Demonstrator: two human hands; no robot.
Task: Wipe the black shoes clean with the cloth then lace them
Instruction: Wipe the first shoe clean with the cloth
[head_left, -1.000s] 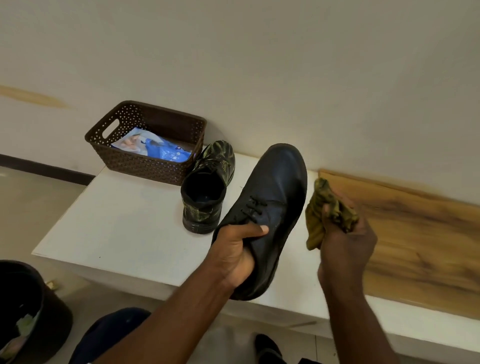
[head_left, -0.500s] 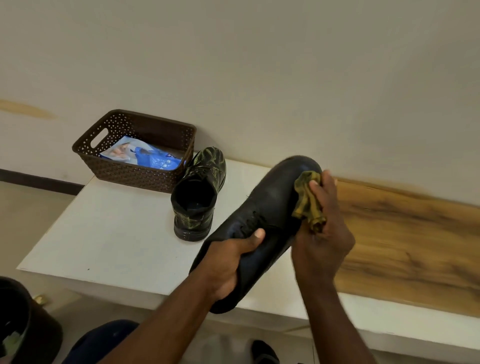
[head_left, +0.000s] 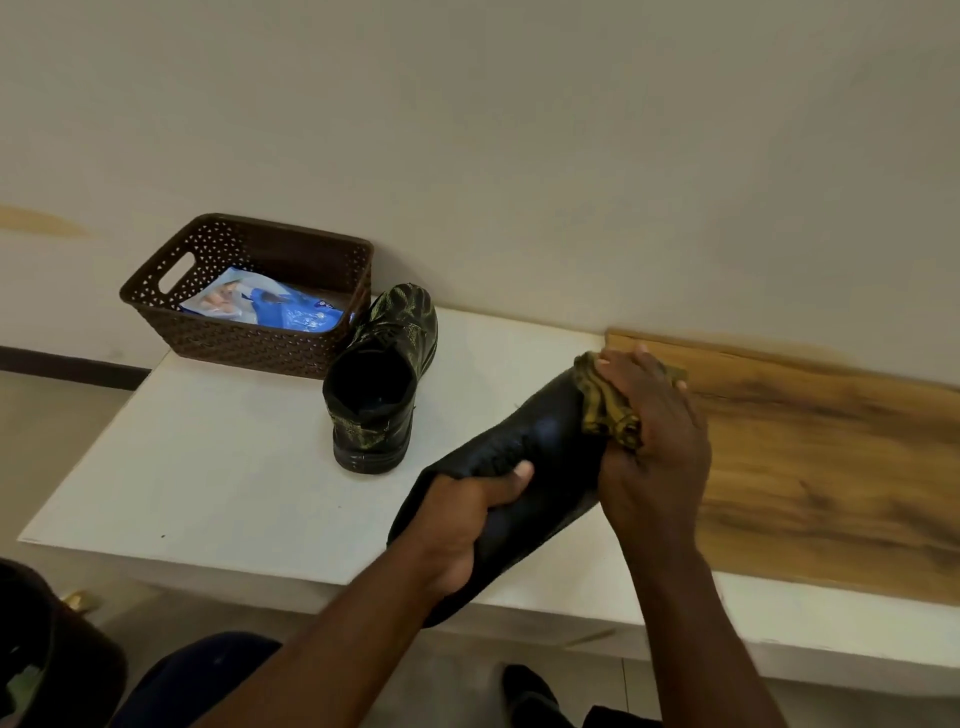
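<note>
Black leather shoe (head_left: 524, 462) held off the bench and wiped at the toe with a mustard cloth (head_left: 605, 410).

The cloth is bunched under the right hand (head_left: 652, 447), whose fingers are curled over it and pressed against the toe. The shoe is gripped by the left hand (head_left: 462, 525) at the heel end, thumb laid across the upper near the lace holes. The leather is judged firm and smooth, likely slippery, so a hold around the stiff heel and sole seems safest; the cloth is soft and light. Beyond the left hand, a second shoe (head_left: 382, 379) stands on the white bench (head_left: 218, 467), beside a brown basket (head_left: 249, 343).
</note>
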